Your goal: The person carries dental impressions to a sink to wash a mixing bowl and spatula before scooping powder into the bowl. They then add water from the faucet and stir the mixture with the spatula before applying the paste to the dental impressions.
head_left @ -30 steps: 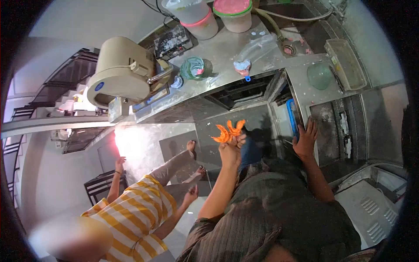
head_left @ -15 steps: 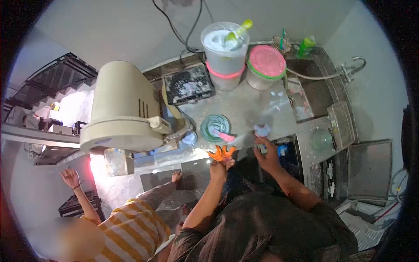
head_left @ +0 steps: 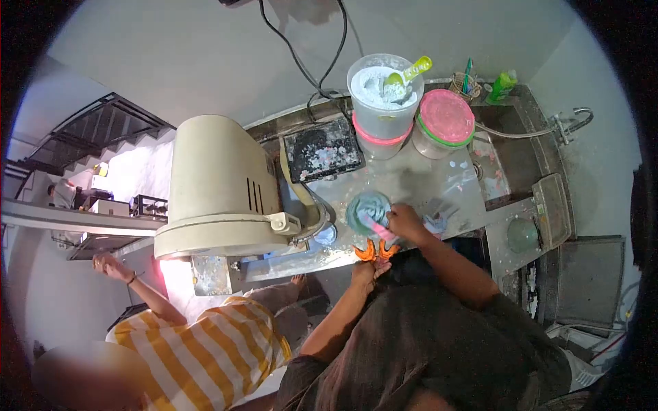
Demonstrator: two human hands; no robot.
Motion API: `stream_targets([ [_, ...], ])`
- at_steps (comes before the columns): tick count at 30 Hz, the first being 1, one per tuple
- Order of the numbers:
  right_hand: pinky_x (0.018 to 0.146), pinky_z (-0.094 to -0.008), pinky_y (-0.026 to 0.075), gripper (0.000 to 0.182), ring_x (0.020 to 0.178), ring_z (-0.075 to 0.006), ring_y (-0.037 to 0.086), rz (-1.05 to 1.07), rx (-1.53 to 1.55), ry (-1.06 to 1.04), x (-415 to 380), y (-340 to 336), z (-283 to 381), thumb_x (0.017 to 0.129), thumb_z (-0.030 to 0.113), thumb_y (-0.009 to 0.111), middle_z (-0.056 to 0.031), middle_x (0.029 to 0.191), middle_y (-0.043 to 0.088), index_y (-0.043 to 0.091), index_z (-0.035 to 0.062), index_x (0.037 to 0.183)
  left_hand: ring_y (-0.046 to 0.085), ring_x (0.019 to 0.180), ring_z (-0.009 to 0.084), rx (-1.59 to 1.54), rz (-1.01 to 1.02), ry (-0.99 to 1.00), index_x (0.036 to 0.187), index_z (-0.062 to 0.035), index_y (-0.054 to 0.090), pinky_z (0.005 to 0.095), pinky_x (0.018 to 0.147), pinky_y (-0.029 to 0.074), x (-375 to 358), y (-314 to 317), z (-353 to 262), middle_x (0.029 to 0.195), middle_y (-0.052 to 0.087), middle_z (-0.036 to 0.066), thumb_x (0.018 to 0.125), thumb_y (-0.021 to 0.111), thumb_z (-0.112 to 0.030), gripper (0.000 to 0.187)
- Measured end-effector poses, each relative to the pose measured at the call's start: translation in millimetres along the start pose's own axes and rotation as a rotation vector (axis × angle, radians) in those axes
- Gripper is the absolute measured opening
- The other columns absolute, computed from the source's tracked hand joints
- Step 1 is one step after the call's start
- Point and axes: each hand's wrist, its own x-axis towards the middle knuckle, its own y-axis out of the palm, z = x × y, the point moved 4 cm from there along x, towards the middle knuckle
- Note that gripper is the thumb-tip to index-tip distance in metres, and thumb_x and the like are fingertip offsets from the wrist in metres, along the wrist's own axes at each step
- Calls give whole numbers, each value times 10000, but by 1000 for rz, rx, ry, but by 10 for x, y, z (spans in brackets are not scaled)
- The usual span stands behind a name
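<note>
My left hand (head_left: 366, 273) is closed around an orange, curved, horseshoe-shaped piece (head_left: 375, 251) that looks like a dental impression, held just off the counter's front edge. Above it on the counter sits a green mixing bowl (head_left: 355, 198) with a pale blue-grey paste inside. A spatula with a pink handle (head_left: 381, 231) leans out of the bowl toward me. My right hand (head_left: 407, 225) is closed at the bowl's right side, on the spatula's handle; its fingertips are partly hidden. A pale lump (head_left: 436, 222) lies right of that hand.
A large beige machine (head_left: 216, 185) stands at left. Behind the bowl are a powder-spotted black device (head_left: 325, 151), a tub of white powder (head_left: 384, 96) with a green scoop and a pink-lidded tub (head_left: 446, 120). A sink (head_left: 517, 151) is at right. Another person (head_left: 205, 342) is at left.
My right hand has moved from the counter's front edge up and left to the spatula at the bowl. My left hand still holds the orange piece. The whole view has shifted.
</note>
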Motion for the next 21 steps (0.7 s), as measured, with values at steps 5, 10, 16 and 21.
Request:
stream_targets([
  [5,604,-404,531,261,618,-319,658,56,118,-32,173,-344,-162,824,162,557,-223,690,652,637,-79,764,618,889,254,-118,-108,-72,1114,51,505,363,867,591,-5,59,-58,1024,560,136,930,438,58,195],
  [10,559,-310,518,247,607,-185,644,274,444,85,152,-594,-274,881,166,568,-141,728,677,641,-69,858,621,970,276,-145,-68,-8,1177,54,486,357,876,586,-10,109,-76,1087,568,151,924,492,42,253],
  [16,668,-305,538,274,802,-192,654,414,586,-235,-51,-1369,-889,925,215,563,-125,957,670,624,-21,1051,625,943,284,-156,-138,50,1132,71,509,366,840,592,-82,71,33,1065,581,169,912,499,29,224],
  [21,764,-308,498,237,886,-160,609,-70,523,-232,-60,-2913,-2212,920,189,597,-57,995,655,639,30,1091,625,890,268,-204,-173,84,1056,92,558,325,716,569,-165,69,122,994,619,153,877,537,38,189],
])
